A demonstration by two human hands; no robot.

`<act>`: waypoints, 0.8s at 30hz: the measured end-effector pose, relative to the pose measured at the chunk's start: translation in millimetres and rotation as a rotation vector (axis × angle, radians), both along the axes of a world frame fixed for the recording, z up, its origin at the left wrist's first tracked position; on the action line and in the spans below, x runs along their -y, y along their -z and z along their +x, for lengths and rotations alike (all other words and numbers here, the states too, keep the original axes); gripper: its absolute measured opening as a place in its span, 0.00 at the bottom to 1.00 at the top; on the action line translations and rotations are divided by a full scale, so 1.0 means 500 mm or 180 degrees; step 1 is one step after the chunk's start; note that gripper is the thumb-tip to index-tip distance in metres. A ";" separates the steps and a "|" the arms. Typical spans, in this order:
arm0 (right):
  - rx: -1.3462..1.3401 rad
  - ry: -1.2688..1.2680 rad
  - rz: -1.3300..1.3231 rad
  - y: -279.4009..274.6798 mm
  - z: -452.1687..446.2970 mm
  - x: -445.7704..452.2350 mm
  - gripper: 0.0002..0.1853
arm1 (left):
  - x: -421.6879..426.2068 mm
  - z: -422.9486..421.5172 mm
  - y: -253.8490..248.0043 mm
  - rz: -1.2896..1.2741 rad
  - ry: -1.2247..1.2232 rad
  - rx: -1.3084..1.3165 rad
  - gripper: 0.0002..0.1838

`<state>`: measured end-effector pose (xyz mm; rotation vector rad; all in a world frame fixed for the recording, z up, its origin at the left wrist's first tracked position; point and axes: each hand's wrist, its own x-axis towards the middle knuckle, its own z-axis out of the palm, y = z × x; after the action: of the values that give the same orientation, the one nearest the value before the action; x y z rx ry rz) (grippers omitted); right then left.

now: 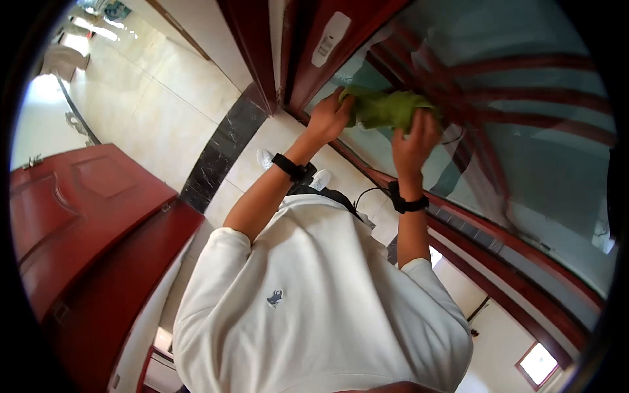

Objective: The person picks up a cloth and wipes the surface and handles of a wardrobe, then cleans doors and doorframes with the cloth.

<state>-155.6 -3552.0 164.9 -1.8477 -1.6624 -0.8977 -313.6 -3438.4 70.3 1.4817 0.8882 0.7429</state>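
A green cloth [385, 108] is stretched between my two hands, bunched and slightly creased, in front of a glass pane [531, 150] set in a dark red frame. My left hand [329, 118] grips its left end with curled fingers. At the other end, my right hand [417, 139] has its fingers closed on the cloth. Whether the cloth touches the glass I cannot tell. Each wrist wears a black band.
A dark red panelled door [85, 203] stands at the left. Beside the glass, the red frame carries a white latch plate [331, 39]. Pale floor tiles [157, 98] meet a black marble strip [226, 141]. My white shoes [320, 179] are below my hands.
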 end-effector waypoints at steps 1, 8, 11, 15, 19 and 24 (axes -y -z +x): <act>0.0175 -0.0064 0.0358 -0.073 -0.005 -0.017 0.30 | 0.000 0.004 -0.057 0.0052 0.0080 0.0458 0.19; 0.0865 0.0432 0.0287 -0.077 0.000 -0.057 0.28 | -0.005 0.015 -0.199 0.0999 -0.0071 0.1065 0.20; 0.0606 0.0388 -0.0767 0.016 0.016 -0.048 0.24 | -0.014 0.036 -0.078 0.0639 -0.0242 0.0193 0.21; 0.0575 -0.0205 -0.1407 0.160 0.028 -0.026 0.23 | -0.048 0.044 0.058 -0.0143 0.0411 -0.0245 0.22; 0.0598 -0.0366 -0.1112 0.087 0.010 -0.040 0.24 | -0.058 0.019 -0.055 0.0104 0.0856 -0.0336 0.22; -0.0059 -0.0516 0.1224 -0.200 -0.004 -0.115 0.27 | -0.054 -0.022 -0.290 0.1307 0.0757 0.1245 0.23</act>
<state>-157.6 -3494.5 265.0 -1.4391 -1.4798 -1.0417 -324.8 -3411.2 215.1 1.6824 0.2638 1.0315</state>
